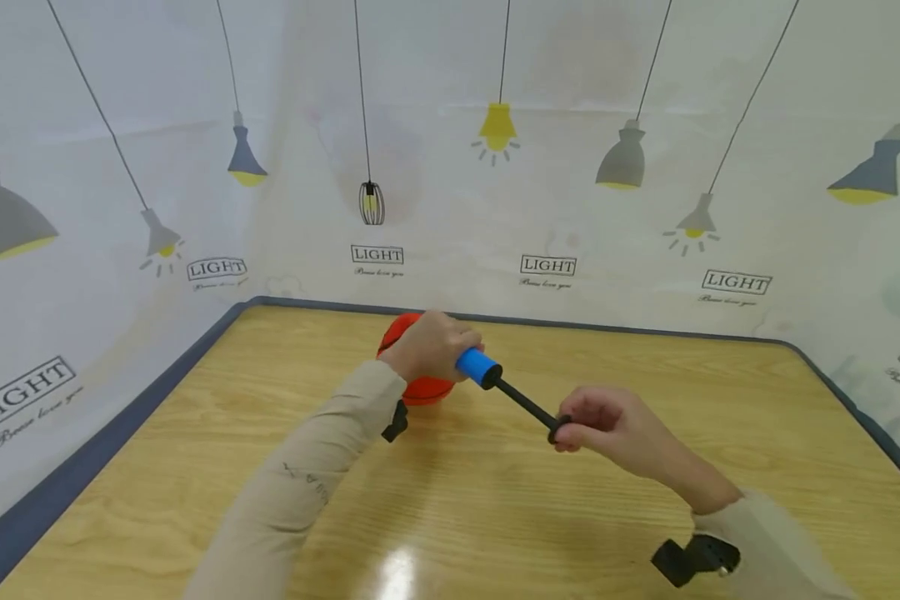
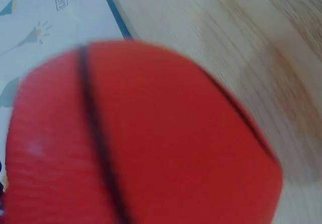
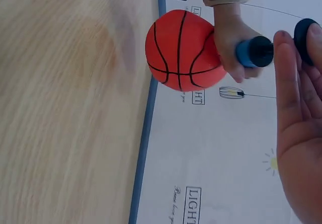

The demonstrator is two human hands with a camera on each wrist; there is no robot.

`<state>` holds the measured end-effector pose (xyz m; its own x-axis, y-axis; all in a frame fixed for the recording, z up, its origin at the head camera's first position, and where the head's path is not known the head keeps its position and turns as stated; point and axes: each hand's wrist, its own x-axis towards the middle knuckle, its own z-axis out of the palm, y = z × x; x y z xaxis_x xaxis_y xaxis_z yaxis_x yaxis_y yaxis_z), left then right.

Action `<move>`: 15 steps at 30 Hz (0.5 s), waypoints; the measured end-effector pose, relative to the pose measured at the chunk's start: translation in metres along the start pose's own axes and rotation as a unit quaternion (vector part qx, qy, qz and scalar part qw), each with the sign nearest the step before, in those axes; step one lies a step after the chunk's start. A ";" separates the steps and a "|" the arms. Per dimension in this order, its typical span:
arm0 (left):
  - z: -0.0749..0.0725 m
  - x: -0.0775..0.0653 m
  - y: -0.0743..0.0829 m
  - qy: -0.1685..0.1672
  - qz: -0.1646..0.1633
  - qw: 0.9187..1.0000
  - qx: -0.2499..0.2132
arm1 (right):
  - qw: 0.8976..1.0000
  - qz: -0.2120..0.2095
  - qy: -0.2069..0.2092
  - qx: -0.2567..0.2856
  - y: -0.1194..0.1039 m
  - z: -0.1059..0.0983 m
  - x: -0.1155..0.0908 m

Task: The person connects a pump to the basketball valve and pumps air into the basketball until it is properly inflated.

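My left hand (image 1: 435,343) grips the blue barrel of a small hand pump (image 1: 478,367). Its black rod is drawn out toward the lower right, where my right hand (image 1: 618,425) pinches the round black handle (image 1: 558,429) between thumb and fingers. Behind the left hand is a red basketball (image 1: 427,392) with black lines, partly covered by that hand. The ball (image 2: 161,133) fills much of the left wrist view. From the right wrist, the ball (image 3: 176,53) shows right beside the left hand (image 3: 229,48); where pump and ball meet is hidden.
A light wood-grain table (image 1: 270,400) lies beneath both hands. White curtain walls (image 1: 450,192) printed with lamps enclose it at the back and sides, with a dark blue border (image 1: 630,327) along the edge. Black straps with small cameras (image 1: 693,560) sit on the wrists.
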<state>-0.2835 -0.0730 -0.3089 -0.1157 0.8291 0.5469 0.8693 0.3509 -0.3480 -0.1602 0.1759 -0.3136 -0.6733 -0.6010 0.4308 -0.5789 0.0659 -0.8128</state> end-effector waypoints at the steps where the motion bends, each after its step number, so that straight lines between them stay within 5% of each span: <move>1: 0.000 -0.001 0.000 0.004 -0.004 1.000 -0.003 | 1.000 -0.011 -0.006 0.004 -0.002 -0.002 -0.005; 5: 0.005 -0.002 -0.001 0.020 -0.009 1.000 -0.007 | 0.999 -0.019 -0.009 -0.027 -0.001 -0.002 -0.002; 10: 0.011 0.001 -0.001 0.043 -0.015 0.999 -0.014 | 0.994 -0.008 0.028 -0.110 0.014 0.008 0.033; 15: 0.005 0.010 0.001 0.040 0.009 0.999 -0.002 | 0.995 0.017 0.033 -0.088 0.013 0.008 0.038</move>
<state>-0.2861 -0.0623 -0.3082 -0.0616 0.7971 0.6007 0.8729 0.3349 -0.3548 -0.1897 0.1479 -0.3115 -0.7194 -0.5428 0.4334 -0.6226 0.2274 -0.7488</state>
